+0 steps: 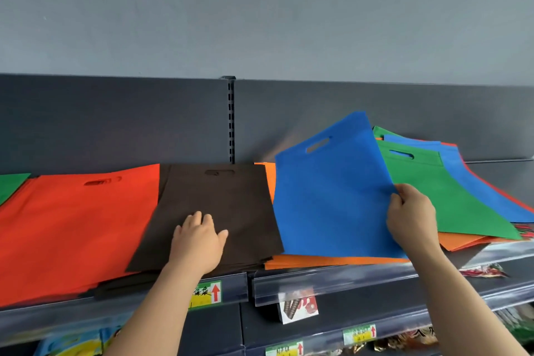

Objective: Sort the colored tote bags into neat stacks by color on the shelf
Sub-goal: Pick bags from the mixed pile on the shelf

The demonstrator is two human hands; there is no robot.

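A blue tote bag (332, 191) is tilted up off the shelf, and my right hand (410, 217) pinches its right edge. My left hand (199, 240) rests flat, fingers spread, on a stack of dark brown bags (219, 199). Left of the brown stack lies a stack of red bags (72, 228). A green bag (11, 185) shows at the far left edge. Orange bags (318, 261) lie under the blue one. To the right sits a mixed pile with a green bag (450, 196) on top, and blue (485, 191) and red ones under it.
The dark shelf's front rail (346, 280) carries price labels (205, 295). A slotted upright (231, 121) divides the back panel. Packaged goods (297, 306) hang on the lower shelves below. A grey wall rises above the shelf.
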